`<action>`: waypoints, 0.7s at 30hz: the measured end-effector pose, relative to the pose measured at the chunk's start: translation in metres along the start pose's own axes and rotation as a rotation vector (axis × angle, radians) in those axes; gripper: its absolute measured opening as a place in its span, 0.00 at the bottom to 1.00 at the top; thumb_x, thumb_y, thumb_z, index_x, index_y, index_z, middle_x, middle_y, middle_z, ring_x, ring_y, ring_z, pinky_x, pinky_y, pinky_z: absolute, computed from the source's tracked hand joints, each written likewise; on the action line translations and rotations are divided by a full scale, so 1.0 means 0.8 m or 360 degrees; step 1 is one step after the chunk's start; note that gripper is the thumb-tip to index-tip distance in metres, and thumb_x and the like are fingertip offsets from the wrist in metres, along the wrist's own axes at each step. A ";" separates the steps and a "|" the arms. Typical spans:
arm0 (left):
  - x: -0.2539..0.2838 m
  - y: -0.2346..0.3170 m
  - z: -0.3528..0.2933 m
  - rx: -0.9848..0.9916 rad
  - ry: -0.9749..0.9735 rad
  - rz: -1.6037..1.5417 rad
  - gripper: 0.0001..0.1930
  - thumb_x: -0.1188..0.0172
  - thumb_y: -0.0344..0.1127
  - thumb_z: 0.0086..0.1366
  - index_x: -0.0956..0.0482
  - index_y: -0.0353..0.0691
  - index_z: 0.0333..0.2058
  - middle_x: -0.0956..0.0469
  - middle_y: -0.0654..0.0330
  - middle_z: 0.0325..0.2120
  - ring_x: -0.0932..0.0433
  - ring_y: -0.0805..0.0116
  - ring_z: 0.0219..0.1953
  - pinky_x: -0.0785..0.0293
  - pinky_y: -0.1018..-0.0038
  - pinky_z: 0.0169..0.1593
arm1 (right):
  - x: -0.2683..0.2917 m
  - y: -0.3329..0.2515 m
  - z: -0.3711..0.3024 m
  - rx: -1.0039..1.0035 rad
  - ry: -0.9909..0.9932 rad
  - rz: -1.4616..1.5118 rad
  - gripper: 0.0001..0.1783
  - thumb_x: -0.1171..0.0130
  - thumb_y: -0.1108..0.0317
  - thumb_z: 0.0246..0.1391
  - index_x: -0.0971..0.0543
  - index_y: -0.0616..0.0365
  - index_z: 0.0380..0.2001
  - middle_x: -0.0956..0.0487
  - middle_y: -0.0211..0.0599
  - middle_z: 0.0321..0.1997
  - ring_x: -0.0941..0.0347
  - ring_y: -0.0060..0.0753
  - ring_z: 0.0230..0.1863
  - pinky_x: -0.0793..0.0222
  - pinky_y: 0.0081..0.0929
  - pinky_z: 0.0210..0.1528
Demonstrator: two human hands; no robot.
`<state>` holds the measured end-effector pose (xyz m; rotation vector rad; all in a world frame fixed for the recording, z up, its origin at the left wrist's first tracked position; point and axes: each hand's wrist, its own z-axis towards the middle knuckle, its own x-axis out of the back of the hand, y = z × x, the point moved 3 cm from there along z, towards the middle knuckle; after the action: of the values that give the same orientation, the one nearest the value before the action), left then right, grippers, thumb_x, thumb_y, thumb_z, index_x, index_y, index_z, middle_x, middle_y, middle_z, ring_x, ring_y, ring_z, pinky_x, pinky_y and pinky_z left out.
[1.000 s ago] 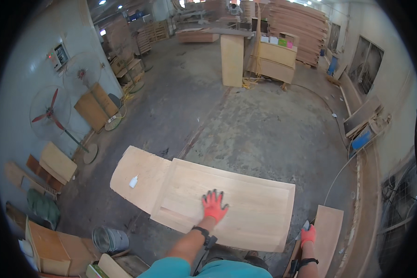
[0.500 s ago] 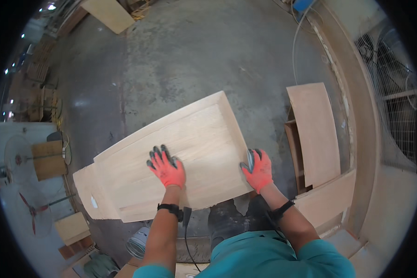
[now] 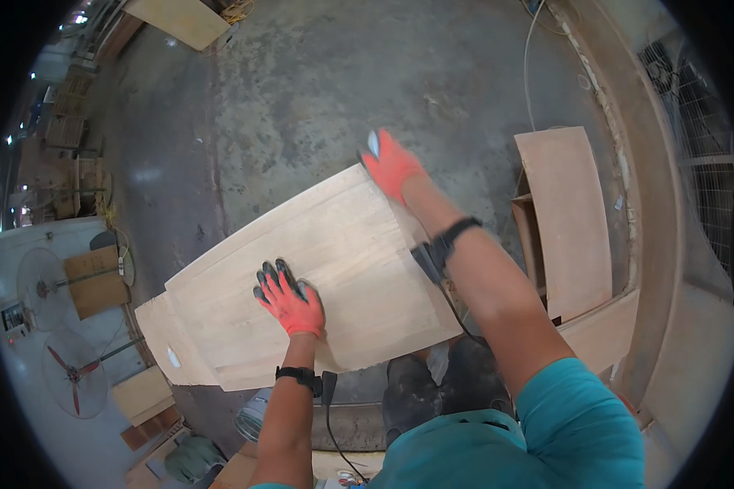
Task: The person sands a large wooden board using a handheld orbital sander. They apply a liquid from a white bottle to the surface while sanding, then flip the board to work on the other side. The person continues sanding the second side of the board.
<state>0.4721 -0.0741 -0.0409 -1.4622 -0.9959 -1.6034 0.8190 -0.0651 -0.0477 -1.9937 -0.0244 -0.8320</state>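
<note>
Panel, pale wood (image 3: 355, 269), lies slantwise in front of the person, one end toward the near left, its far right corner out over the floor (image 3: 318, 90); what bears it is hidden. Left hand (image 3: 290, 303), red-gloved with dark fingertips, lies palm down near the middle of the panel, fingers apart, gripping nothing. Right hand (image 3: 395, 167) is at the far right corner, fingers closed around a small pale object (image 3: 373, 144); blur hides its kind, and whether it touches the wood I cannot tell. Small white bottle (image 3: 174, 357) lies on the narrower board (image 3: 156, 326) at the panel's left end. Curved board (image 3: 567, 220) stands well apart to the right. Handling, my judgement: left palm best kept flat and weighted so the panel cannot slide or tip; right hand best guided along the edge with light, even pressure, easing off at the corner, which could chip or round over. Black cord (image 3: 453, 310) from the right wristband (image 3: 457, 234) wants keeping clear of the near edge.
</note>
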 end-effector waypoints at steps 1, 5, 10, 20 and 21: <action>0.001 -0.001 -0.002 0.0014 -0.0032 0.0005 0.34 0.44 0.38 0.60 0.38 0.34 0.65 0.46 0.43 0.70 0.53 0.43 0.74 0.64 0.44 0.73 | -0.012 0.021 -0.029 0.0101 0.0148 0.0008 0.38 0.44 0.54 0.63 0.42 0.62 0.69 0.33 0.61 0.66 0.35 0.63 0.65 0.38 0.46 0.68; 0.014 0.002 -0.003 0.0059 -0.0063 -0.0003 0.34 0.44 0.38 0.60 0.37 0.34 0.65 0.46 0.43 0.70 0.53 0.43 0.73 0.64 0.43 0.73 | -0.017 0.075 -0.219 -0.0258 -0.0101 0.0262 0.42 0.42 0.56 0.62 0.47 0.59 0.72 0.33 0.63 0.67 0.34 0.64 0.66 0.37 0.47 0.66; 0.002 -0.008 -0.008 0.0166 -0.0174 -0.0044 0.33 0.42 0.40 0.59 0.34 0.31 0.62 0.45 0.40 0.68 0.52 0.41 0.73 0.65 0.42 0.73 | -0.029 0.117 -0.257 -0.0151 -0.0183 -0.0077 0.45 0.42 0.54 0.62 0.50 0.66 0.71 0.35 0.62 0.68 0.32 0.63 0.64 0.35 0.48 0.64; -0.002 -0.013 -0.003 0.0117 -0.0173 -0.0081 0.33 0.41 0.42 0.58 0.32 0.32 0.61 0.44 0.39 0.66 0.50 0.39 0.71 0.65 0.38 0.72 | 0.000 -0.019 0.034 0.0243 -0.0512 -0.0841 0.35 0.51 0.46 0.65 0.36 0.58 0.67 0.28 0.50 0.65 0.28 0.53 0.60 0.31 0.44 0.61; 0.000 -0.013 -0.003 0.0109 -0.0176 -0.0061 0.33 0.41 0.42 0.58 0.32 0.32 0.61 0.44 0.39 0.66 0.50 0.39 0.71 0.65 0.38 0.72 | 0.002 -0.016 0.059 0.0239 -0.0754 -0.0848 0.33 0.53 0.44 0.66 0.31 0.58 0.63 0.26 0.48 0.63 0.26 0.51 0.59 0.30 0.43 0.60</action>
<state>0.4617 -0.0717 -0.0420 -1.5067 -1.1366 -1.5138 0.8417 -0.0218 -0.0525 -2.0205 -0.8955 -0.6321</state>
